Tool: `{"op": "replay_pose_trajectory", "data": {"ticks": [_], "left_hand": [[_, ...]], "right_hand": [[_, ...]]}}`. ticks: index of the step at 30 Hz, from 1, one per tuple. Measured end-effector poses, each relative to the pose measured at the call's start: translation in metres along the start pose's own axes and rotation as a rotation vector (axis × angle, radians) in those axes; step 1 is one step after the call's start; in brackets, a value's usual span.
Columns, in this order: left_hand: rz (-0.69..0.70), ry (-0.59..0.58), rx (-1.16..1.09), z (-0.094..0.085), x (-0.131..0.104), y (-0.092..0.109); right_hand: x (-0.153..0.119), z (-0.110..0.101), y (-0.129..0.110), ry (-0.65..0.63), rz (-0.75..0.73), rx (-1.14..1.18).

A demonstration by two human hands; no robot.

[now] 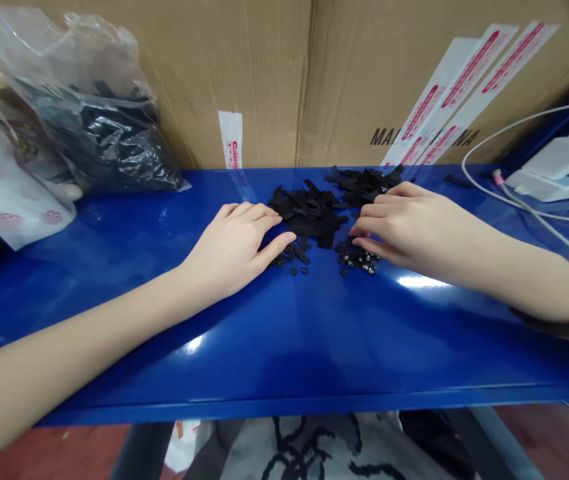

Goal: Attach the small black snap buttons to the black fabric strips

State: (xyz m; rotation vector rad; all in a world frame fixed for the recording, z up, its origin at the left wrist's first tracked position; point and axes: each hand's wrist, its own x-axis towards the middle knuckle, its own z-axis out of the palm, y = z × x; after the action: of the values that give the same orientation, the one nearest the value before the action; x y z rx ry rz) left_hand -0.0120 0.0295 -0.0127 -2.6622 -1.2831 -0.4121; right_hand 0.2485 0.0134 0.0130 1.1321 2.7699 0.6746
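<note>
Rests left hand (229,250) wide by matte pieces (304,271), right hand (407,220) narrow, likely suiting tiny shiny pieces (363,261); cannot tell if gripping.

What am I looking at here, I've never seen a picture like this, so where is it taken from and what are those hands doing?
There is no machine here: this is one picture from a camera worn on a person's head, looking forward and down at their own bare hands. The left hand rests at the near left of a pile of black strips, by some small black pieces. The right hand has its fingertips at a second cluster of small black pieces, some shiny, with more black strips just behind. Whether either hand grips a piece is too small to tell. All this lies on a blue table. Behind stands cardboard with tape on it; a clear bag of dark items is at the left, and white cables at the right.
</note>
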Motion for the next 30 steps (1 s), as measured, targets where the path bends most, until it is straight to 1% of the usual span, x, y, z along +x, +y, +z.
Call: {"op": "replay_pose_trajectory", "data": {"ticks": [2,5,10,13,15,19,23,30], "left_hand": [[0.0,0.012,-0.008,0.0,0.0,0.0],[0.011,0.051,-0.026,-0.001,0.0,0.0],[0.078,0.174,-0.086,-0.003,0.0,0.002],[0.127,0.243,-0.104,-0.006,-0.001,0.003],[0.151,0.263,-0.119,-0.007,-0.002,0.005],[0.161,0.281,-0.166,-0.01,-0.003,0.007],[0.177,0.279,-0.242,-0.011,-0.003,0.009],[0.202,0.213,-0.325,-0.008,-0.003,0.008]], "right_hand": [[0.0,0.001,0.0,0.0,-0.008,0.003],[0.001,0.005,0.001,0.037,-0.022,0.004],[0.002,0.009,0.001,0.092,-0.032,-0.033],[0.003,0.007,-0.001,0.1,-0.018,-0.056],[0.003,0.004,-0.002,0.083,-0.008,-0.06],[0.003,-0.002,-0.004,0.023,0.001,-0.046],[0.003,-0.001,-0.005,0.029,0.012,-0.018],[0.005,0.01,-0.007,0.159,-0.023,0.033]]}}
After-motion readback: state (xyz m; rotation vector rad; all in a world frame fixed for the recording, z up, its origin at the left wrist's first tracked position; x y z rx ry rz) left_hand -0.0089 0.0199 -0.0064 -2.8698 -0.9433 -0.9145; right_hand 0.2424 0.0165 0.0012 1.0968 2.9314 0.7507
